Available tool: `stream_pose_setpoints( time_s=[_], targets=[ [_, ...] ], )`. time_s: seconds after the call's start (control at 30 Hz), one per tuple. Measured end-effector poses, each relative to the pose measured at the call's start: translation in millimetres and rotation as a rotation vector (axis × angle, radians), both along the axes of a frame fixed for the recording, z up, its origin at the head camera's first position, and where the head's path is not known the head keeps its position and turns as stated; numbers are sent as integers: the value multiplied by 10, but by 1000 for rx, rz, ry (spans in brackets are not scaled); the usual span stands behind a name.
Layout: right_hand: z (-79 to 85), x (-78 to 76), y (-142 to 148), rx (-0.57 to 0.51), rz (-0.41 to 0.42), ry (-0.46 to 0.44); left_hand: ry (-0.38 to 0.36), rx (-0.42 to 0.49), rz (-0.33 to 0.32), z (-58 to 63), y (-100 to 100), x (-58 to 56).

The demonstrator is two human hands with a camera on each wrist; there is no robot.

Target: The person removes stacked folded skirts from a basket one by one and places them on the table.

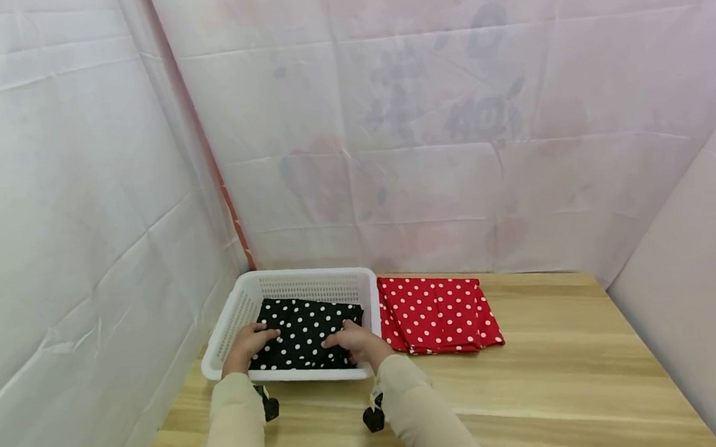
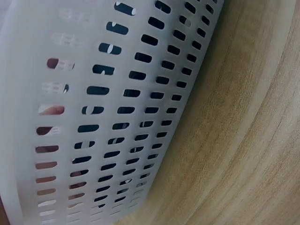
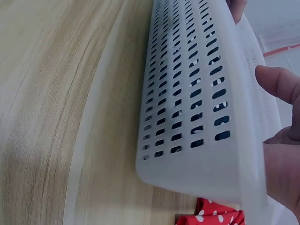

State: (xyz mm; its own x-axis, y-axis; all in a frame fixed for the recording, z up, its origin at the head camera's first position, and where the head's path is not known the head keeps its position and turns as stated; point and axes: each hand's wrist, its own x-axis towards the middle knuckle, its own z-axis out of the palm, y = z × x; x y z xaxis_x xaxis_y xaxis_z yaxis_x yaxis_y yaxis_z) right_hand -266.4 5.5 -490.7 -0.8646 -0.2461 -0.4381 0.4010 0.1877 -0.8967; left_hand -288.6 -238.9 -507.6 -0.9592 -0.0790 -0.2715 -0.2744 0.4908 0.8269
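A folded black cloth with white polka dots (image 1: 306, 334) lies inside a white perforated plastic basket (image 1: 312, 275). My left hand (image 1: 248, 345) reaches over the front left rim, its fingers at the cloth's left edge and its thumb pointing across the cloth. Part of that hand shows through the slots of the basket wall (image 2: 154, 56) in the left wrist view. Over the cloth's right edge is my right hand (image 1: 356, 341). In the right wrist view its thumb (image 3: 279, 84) stands extended above the rim, away from the fingers, whose tips are hidden.
A folded red cloth with white dots (image 1: 436, 315) lies on the wooden table (image 1: 560, 355), right beside the basket. White sheeting (image 1: 418, 108) hangs behind the table and along both sides. Small black devices (image 1: 374, 416) sit at the wrists.
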Motion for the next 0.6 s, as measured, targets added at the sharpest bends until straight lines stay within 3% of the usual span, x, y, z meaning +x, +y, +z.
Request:
stream_pose_setpoints(
  time_s=[0.27,0.6],
  targets=[
    [-31,13,-30,13,26,1,24,-60,-23,103,-11,6],
    [-42,8,-33,-119,-70,-8,119,-133,-37,164,-69,-6]
  ],
)
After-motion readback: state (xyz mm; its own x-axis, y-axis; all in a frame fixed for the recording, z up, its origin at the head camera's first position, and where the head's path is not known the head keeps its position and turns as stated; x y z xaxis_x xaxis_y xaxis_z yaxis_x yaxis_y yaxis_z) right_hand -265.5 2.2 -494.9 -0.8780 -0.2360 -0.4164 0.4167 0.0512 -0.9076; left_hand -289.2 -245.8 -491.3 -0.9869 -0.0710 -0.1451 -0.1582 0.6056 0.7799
